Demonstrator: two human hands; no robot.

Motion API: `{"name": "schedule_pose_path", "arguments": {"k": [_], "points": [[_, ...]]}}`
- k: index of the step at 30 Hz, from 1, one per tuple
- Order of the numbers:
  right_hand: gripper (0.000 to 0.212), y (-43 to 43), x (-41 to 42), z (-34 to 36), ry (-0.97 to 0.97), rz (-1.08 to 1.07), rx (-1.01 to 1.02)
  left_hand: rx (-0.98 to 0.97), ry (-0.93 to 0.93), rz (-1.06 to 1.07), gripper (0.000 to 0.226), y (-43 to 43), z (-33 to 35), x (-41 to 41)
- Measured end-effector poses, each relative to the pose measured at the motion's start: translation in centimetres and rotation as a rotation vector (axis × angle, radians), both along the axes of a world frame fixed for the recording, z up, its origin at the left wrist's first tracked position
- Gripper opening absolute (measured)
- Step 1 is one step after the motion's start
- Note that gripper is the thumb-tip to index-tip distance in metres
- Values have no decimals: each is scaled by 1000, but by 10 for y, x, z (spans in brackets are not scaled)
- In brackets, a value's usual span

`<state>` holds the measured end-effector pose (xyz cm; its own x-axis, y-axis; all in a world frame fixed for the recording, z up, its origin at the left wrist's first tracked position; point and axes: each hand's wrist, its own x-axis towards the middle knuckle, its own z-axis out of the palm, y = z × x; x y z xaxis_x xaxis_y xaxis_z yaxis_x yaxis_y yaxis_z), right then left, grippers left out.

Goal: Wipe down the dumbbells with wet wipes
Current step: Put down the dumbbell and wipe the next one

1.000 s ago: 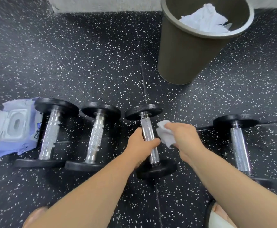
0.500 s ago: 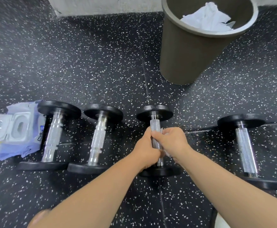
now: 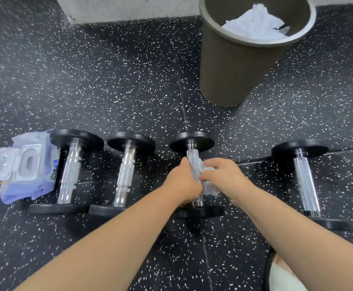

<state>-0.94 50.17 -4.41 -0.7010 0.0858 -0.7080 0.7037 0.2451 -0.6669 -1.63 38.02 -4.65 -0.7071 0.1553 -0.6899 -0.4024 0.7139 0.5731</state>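
Note:
Several dumbbells with chrome handles and black end plates lie in a row on the floor. My left hand (image 3: 183,182) grips the handle of the third dumbbell (image 3: 192,141) from its left side. My right hand (image 3: 227,178) presses a crumpled white wet wipe (image 3: 210,187) against the right side of that handle. Two dumbbells (image 3: 69,175) (image 3: 126,175) lie to the left, and one more dumbbell (image 3: 305,183) to the right. An open pack of wet wipes (image 3: 24,166) with a lilac wrapper lies at the far left, touching the first dumbbell.
A dark olive waste bin (image 3: 232,66) stands behind the row, with crumpled white wipes (image 3: 255,24) inside. The floor is black speckled rubber (image 3: 108,80). A pale wall base (image 3: 129,7) runs along the top. My knee (image 3: 284,276) shows at the bottom right.
My right hand brought the wipe from beside the third dumbbell onto its handle and now rubs it there. My left hand kept its grip on the handle.

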Motion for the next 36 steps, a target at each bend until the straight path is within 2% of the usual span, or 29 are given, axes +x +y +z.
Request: {"name": "schedule_pose_path", "arguments": {"k": [3, 9, 13, 17, 20, 22, 26, 29, 31, 34, 36], "points": [[46, 15, 4, 6, 19, 4, 50, -131, 96, -97, 51, 2, 15, -1], [17, 59, 16, 19, 75, -190, -4, -280, 221, -176, 65, 12, 36, 3], [15, 91, 26, 23, 144, -250, 6, -226, 271, -139, 65, 27, 38, 10], [17, 124, 34, 30, 186, -350, -1, -60, 298, -76, 56, 54, 38, 18], [14, 160, 40, 38, 279, -470, 87, 84, 234, 49, 50, 84, 33, 24], [12, 184, 46, 40, 340, -522, 230, 156, 154, 113, 47, 106, 28, 31], [11, 212, 57, 35, 359, -502, 486, 276, -12, 104, 45, 147, 21, 47], [9, 211, 61, 19, 273, -409, 443, 318, -118, 119, 45, 167, 15, 52], [7, 205, 61, 10, 210, -333, 338, 314, -170, 123, 45, 176, 12, 54], [15, 205, 59, 4, 126, -336, 223, 306, -227, 117, 40, 187, 9, 54], [15, 209, 58, -2, 88, -343, 230, 312, -260, 104, 44, 192, 10, 54]]}}
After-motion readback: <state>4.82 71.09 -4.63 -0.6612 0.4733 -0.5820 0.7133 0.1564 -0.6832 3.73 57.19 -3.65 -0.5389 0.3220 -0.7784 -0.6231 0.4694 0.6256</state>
